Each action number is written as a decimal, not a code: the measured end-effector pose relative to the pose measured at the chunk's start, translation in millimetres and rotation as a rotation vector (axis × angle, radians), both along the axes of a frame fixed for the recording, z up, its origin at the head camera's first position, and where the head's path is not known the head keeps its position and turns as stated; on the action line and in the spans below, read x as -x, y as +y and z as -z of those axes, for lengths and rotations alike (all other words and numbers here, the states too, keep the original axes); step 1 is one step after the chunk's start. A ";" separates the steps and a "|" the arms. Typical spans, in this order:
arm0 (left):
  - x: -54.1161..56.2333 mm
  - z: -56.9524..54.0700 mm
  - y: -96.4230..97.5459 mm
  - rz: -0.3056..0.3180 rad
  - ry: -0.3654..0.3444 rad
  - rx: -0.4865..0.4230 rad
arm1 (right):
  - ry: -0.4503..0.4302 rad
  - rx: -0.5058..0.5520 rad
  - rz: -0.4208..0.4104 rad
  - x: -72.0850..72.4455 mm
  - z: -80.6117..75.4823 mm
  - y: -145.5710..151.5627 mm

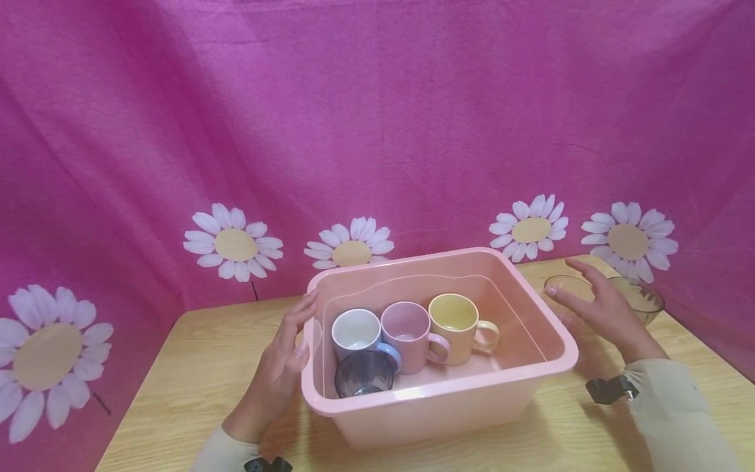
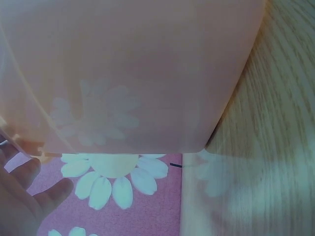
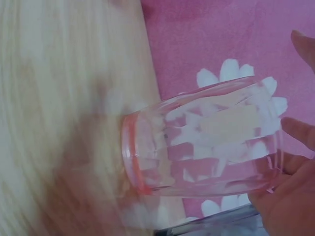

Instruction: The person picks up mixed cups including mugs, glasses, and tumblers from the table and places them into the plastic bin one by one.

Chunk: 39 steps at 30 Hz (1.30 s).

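Observation:
A pink plastic tub stands on the table. Inside it are a white-lined mug with a blue handle, a pink mug, a yellow mug and a dark see-through glass. My left hand touches the tub's left rim with fairly straight fingers; its fingertips also show in the left wrist view. To the tub's right, my right hand has thumb and fingers spread at the mouth of a clear pinkish glass. Whether they touch that glass is unclear.
Behind the right hand stands another tinted see-through glass, partly hidden. The wood-grain table ends at a magenta cloth printed with white daisies, which hangs behind and at the sides.

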<state>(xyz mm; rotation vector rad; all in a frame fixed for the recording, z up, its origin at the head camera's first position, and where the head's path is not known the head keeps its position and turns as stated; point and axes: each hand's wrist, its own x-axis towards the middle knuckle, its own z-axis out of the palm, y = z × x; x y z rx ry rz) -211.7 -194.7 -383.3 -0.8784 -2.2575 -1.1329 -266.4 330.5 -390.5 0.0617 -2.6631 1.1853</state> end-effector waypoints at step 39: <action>-1.0 -2.9 1.1 -0.011 -0.038 0.001 | -0.167 0.004 -0.072 4.2 13.0 9.0</action>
